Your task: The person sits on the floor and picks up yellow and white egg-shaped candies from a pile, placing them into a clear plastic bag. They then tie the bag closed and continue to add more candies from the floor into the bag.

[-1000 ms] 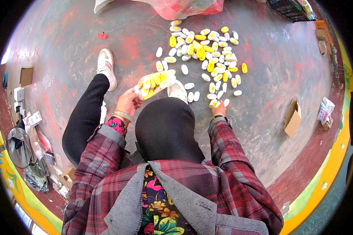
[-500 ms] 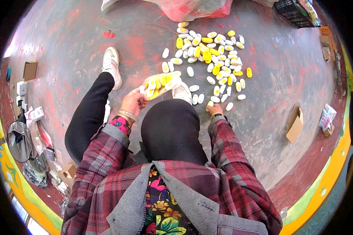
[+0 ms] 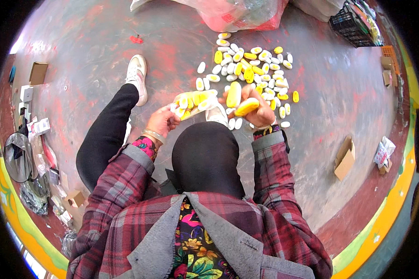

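Observation:
My left hand (image 3: 162, 122) grips the near end of a clear plastic bag (image 3: 194, 103), inside which several yellow and white oval pieces show. Raised off the floor, my right hand (image 3: 261, 113) holds two oval pieces: a yellow piece with a white rim (image 3: 234, 95) and a mostly yellow piece (image 3: 247, 107). The bag and the held pieces are a short gap apart. Past my right hand, a loose pile of white and yellow ovals (image 3: 270, 65) is spread on the floor, partly hidden by that hand.
Large translucent plastic sacks (image 3: 246, 14) lie at the far side. A black crate (image 3: 351, 25) stands at the far right. An open cardboard box (image 3: 345, 158) and a small plastic bag (image 3: 384, 151) sit to the right. Boxes and a round grey mesh item (image 3: 18, 157) line the left wall.
My right hand has come up from the floor at the pile's near edge with two oval pieces, moving toward the bag. My left hand keeps hold of the bag in nearly the same place.

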Motion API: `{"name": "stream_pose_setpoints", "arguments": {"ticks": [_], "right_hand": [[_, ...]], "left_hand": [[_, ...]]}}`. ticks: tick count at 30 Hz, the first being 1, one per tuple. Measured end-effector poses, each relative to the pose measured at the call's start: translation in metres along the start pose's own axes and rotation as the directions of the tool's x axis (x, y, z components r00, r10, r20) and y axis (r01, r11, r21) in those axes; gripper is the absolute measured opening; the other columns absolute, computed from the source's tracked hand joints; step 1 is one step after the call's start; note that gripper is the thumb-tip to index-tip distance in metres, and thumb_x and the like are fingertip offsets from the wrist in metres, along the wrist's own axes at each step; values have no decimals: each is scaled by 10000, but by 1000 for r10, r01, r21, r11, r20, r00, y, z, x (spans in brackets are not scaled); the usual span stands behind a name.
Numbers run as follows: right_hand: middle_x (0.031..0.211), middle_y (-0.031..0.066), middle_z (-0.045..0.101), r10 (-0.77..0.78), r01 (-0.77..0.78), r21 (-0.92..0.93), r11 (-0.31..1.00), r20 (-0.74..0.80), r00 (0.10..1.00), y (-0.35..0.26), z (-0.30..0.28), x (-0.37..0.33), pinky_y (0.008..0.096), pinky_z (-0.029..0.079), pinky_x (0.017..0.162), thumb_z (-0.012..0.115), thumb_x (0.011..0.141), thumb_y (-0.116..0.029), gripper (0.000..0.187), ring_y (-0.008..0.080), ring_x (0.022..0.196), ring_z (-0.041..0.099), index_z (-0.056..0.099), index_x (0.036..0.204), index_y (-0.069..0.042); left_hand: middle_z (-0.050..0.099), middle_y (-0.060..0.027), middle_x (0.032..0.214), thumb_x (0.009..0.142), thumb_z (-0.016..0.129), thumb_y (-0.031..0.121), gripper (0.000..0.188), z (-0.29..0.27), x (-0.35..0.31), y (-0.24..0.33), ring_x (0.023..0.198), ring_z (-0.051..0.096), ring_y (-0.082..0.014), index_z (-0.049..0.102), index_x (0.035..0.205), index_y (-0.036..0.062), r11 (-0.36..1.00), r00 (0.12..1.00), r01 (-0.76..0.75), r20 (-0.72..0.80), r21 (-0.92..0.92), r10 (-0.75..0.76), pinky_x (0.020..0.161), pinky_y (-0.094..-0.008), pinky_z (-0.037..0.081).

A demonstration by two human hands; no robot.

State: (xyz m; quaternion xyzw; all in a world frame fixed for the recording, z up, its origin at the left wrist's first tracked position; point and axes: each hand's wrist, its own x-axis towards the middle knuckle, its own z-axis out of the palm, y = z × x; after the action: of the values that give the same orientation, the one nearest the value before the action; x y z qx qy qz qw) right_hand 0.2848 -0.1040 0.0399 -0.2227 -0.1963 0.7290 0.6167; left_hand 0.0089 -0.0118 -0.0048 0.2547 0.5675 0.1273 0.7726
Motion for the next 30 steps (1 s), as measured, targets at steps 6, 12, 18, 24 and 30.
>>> {"name": "stream_pose_setpoints", "arguments": {"ticks": [6,12,18,24,30], "right_hand": [[1053,217,548,-25,14,-86,996,-130,991,5,17,50,391,481,764,611,723,-74,251,325,989,563,456,920,-93],[1005,166,582,158,-185,-55,981,-329,931,47,-8,34,330,479,714,590,735,-186,571,225,811,589,389,1242,-20],[891,115,607,464,-535,-99,839,-382,799,85,-43,40,301,482,607,577,789,-205,328,183,686,580,514,1046,-11],[815,144,603,576,-705,-39,708,-546,609,99,-47,50,328,513,573,591,811,-245,348,202,653,589,488,1038,-1],[961,165,583,540,-593,80,802,-521,660,98,-50,57,373,505,680,547,853,-283,427,287,797,597,442,1148,7]], "left_hand": [[591,-19,650,789,446,84,372,-3,-1,2,544,525,-83,522,1152,60,1000,999,-7,34,-17,8,504,-199,396],[587,-14,667,802,458,90,268,-2,-4,4,545,519,-74,534,1054,40,1000,999,-15,43,-19,16,505,-183,397],[588,-15,676,795,461,98,260,1,-9,6,547,520,-73,538,1038,45,999,999,-33,5,-9,33,507,-184,404],[598,-42,669,770,468,82,315,-5,-2,4,529,540,-89,535,1077,59,998,997,-21,69,-51,25,501,-196,421],[597,-44,672,774,451,84,301,-8,1,1,537,542,-91,532,1063,56,999,995,-43,87,-33,46,509,-193,422]]}}
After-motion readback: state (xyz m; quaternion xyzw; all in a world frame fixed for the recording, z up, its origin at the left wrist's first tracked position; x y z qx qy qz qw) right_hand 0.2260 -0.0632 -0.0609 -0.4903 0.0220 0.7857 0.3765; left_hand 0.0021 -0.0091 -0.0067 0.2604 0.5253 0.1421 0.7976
